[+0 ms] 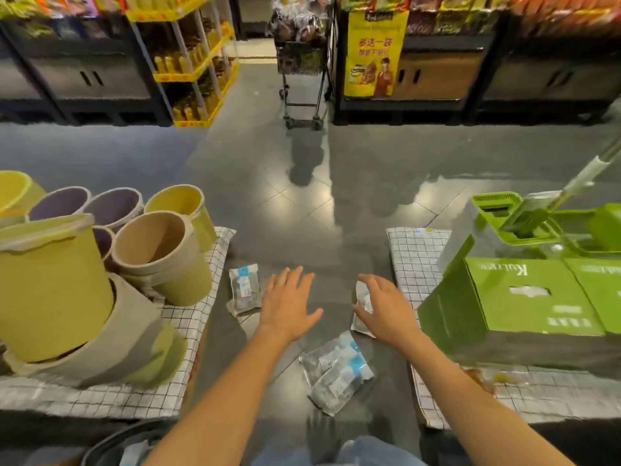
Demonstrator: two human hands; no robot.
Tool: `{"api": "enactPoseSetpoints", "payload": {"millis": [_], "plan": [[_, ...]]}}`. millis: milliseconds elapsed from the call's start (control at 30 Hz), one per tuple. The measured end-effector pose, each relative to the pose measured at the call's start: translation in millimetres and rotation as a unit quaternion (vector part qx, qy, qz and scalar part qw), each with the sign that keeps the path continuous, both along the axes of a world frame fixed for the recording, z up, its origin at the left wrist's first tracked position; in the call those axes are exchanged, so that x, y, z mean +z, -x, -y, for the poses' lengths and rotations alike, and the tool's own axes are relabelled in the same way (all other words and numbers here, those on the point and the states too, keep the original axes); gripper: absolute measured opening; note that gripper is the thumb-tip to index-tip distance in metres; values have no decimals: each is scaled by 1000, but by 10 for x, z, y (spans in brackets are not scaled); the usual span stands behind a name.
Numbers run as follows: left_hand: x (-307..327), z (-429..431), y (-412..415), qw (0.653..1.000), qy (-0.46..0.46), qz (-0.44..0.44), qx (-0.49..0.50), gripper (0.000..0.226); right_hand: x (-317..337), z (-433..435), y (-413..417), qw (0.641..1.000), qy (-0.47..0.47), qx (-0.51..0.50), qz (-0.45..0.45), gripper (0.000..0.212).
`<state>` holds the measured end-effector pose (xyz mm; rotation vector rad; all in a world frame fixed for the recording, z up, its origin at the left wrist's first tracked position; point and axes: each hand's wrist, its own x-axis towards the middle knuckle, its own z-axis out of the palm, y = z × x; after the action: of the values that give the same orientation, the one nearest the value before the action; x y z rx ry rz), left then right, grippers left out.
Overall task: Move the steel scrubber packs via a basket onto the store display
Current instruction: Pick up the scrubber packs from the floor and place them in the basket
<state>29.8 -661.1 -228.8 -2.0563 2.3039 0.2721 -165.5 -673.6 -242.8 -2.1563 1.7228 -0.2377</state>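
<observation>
Several clear steel scrubber packs with blue labels lie on the grey floor between two display tables. One pack (244, 291) lies left of my left hand (288, 306), which hovers flat with fingers spread and holds nothing. My right hand (386, 307) reaches over another pack (363, 299), fingers curved above it; whether it grips the pack is unclear. Two overlapping packs (337, 371) lie nearer to me between my forearms. A dark basket rim (114, 442) shows at the bottom left, with a pack (132, 454) inside.
Left display table with checked cloth (188, 331) carries yellow, tan and purple buckets (158, 253). Right table (416, 264) holds green boxes (524, 297) and a green mop bucket (524, 220). A loaded trolley (302, 79) stands in the aisle ahead, between shelves.
</observation>
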Motion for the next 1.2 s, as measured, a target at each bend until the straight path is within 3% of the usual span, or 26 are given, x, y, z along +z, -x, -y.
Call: {"api": "enactPoseSetpoints", "payload": {"millis": [467, 833, 1000, 1200], "plan": [[-304, 1448, 811, 973, -71, 67, -207, 73, -387, 566, 746, 973, -62, -218, 47, 65], [-790, 2573, 784, 906, -111, 94, -397, 74, -885, 744, 404, 881, -180, -436, 33, 69], [-1604, 2715, 840, 879, -161, 109, -435, 74, -1596, 723, 408, 856, -214, -470, 30, 66], [-3253, 2724, 874, 877, -194, 124, -423, 78, -3219, 716, 385, 847, -278, -450, 53, 62]]}}
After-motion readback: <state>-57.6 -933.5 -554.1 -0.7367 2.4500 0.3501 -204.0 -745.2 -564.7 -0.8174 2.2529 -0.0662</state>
